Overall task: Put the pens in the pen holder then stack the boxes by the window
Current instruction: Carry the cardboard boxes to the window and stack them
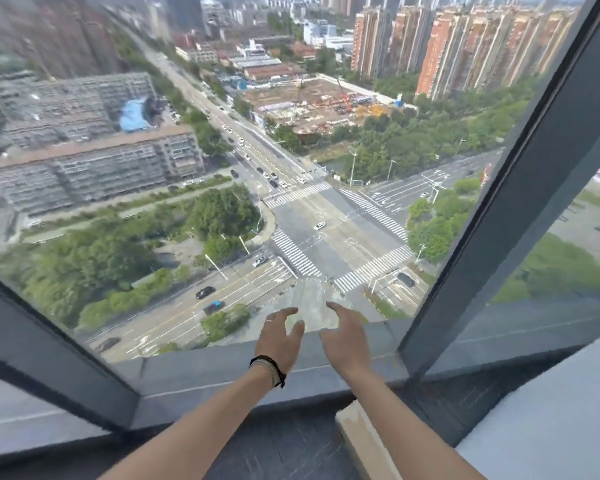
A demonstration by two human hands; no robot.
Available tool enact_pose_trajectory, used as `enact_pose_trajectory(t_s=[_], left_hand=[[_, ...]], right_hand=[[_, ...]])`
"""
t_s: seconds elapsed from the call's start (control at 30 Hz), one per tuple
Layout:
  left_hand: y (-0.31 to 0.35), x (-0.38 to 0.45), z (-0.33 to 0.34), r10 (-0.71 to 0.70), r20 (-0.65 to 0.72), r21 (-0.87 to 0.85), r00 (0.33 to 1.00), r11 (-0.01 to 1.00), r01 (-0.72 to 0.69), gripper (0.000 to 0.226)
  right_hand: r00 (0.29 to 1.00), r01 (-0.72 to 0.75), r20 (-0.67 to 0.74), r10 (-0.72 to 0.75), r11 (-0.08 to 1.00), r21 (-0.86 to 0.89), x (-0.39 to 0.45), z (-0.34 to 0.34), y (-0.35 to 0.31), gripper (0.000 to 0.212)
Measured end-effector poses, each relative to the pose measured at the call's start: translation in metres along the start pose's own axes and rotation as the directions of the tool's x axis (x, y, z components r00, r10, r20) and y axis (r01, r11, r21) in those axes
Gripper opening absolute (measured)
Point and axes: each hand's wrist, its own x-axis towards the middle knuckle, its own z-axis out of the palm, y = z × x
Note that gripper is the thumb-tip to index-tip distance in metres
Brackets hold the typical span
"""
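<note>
Two empty hands, left (280, 337) and right (343, 336), fingers apart, near one window (222, 133).

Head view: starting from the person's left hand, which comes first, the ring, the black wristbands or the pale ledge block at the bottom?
From the left hand:
1. Ring, on a finger of that hand.
2. Black wristbands, around its wrist.
3. Pale ledge block, lower right, under the right forearm.

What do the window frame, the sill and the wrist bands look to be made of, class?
Window frame: probably painted metal, with a smooth, matte dark grey face. Sill: looks like dark stone or tile, faintly streaked. Bands on the left hand's wrist: seemingly cord or elastic, thin dark and pale strands.
</note>
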Motion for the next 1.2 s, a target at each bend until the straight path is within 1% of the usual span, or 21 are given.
enact_pose_trajectory(t_s=[0.13,0.23,0.33,0.43,0.6,0.73,0.83,0.93,0.97,1.1,1.2], left_hand=[[-0.048,-0.001,-0.082,-0.092,-0.182,-0.024,0.979,0.996,0.089,0.038],[-0.088,-0.015,-0.135,-0.150,-0.311,-0.046,0.938,0.989,0.143,0.036],[-0.133,-0.040,-0.178,-0.216,-0.436,-0.121,0.873,0.976,0.181,0.035],[-0.179,-0.079,-0.212,-0.297,-0.526,-0.177,0.797,0.955,0.239,0.037],[-0.280,-0.166,-0.233,-0.376,-0.622,-0.240,0.687,0.927,0.289,0.037],[-0.337,-0.245,-0.258,-0.463,-0.679,-0.330,0.570,0.886,0.327,0.036],[-0.377,-0.303,-0.267,-0.531,-0.705,-0.387,0.469,0.843,0.373,0.038],[-0.421,-0.331,-0.252,-0.573,-0.736,-0.438,0.359,0.809,0.392,0.039],[-0.428,-0.341,-0.254,-0.588,-0.737,-0.459,0.333,0.798,0.391,0.039],[-0.456,-0.383,-0.255,-0.624,-0.765,-0.530,0.158,0.750,0.394,0.037],[-0.477,-0.409,-0.244,-0.663,-0.747,-0.597,0.055,0.705,0.384,0.037]], right_hand=[[0.977,0.156,0.148,-0.155,0.988,0.006,0.008,0.066,-0.063,0.058],[0.927,0.288,0.249,-0.280,0.957,0.003,0.001,0.118,-0.102,0.058],[0.869,0.397,0.324,-0.374,0.918,-0.006,-0.018,0.172,-0.135,0.056],[0.793,0.489,0.420,-0.440,0.872,-0.010,-0.051,0.227,-0.157,0.056],[0.668,0.586,0.546,-0.506,0.810,0.033,-0.131,0.326,-0.150,0.057],[0.551,0.671,0.617,-0.562,0.738,0.072,-0.198,0.380,-0.160,0.056],[0.460,0.709,0.687,-0.563,0.699,0.098,-0.247,0.421,-0.163,0.055],[0.320,0.740,0.764,-0.560,0.651,0.168,-0.274,0.470,-0.144,0.058],[0.296,0.738,0.774,-0.559,0.649,0.186,-0.285,0.482,-0.145,0.059],[0.128,0.759,0.803,-0.582,0.578,0.298,-0.332,0.521,-0.148,0.059],[0.031,0.788,0.833,-0.552,0.527,0.320,-0.356,0.550,-0.137,0.059]])
